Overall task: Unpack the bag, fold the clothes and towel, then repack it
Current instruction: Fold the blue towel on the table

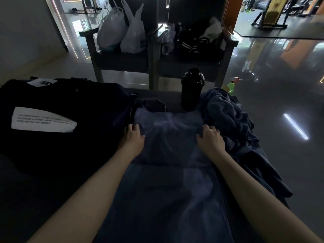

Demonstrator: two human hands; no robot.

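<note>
Nearest the camera, the near end of a grey-blue towel is seen lying flat along a dark bench, with two bare forearms stretched out over it. At the towel's far part, where a layer appears to be doubled over, the left hand is set on the left edge and the right hand on the right edge. The fingers of both are curled into the cloth, so each edge is judged to be gripped rather than pressed flat.

Left of the towel, touching its edge, a black bag with a white label is slumped on the bench; whether it is open cannot be told. Right of the towel, a dark blue garment is heaped in a crumpled pile and partly hangs off the bench. Just beyond the towel's far end a black shaker bottle stands upright. A smaller dark cloth is bunched beyond the towel's far left corner, between bottle and bag.

Unpacking is judged to be largely done, since cloth and bottle lie outside the bag. The towel is judged to be mid-fold. The garment right of the towel and the small dark cloth are not yet folded, and nothing suggests that repacking has begun.
</note>
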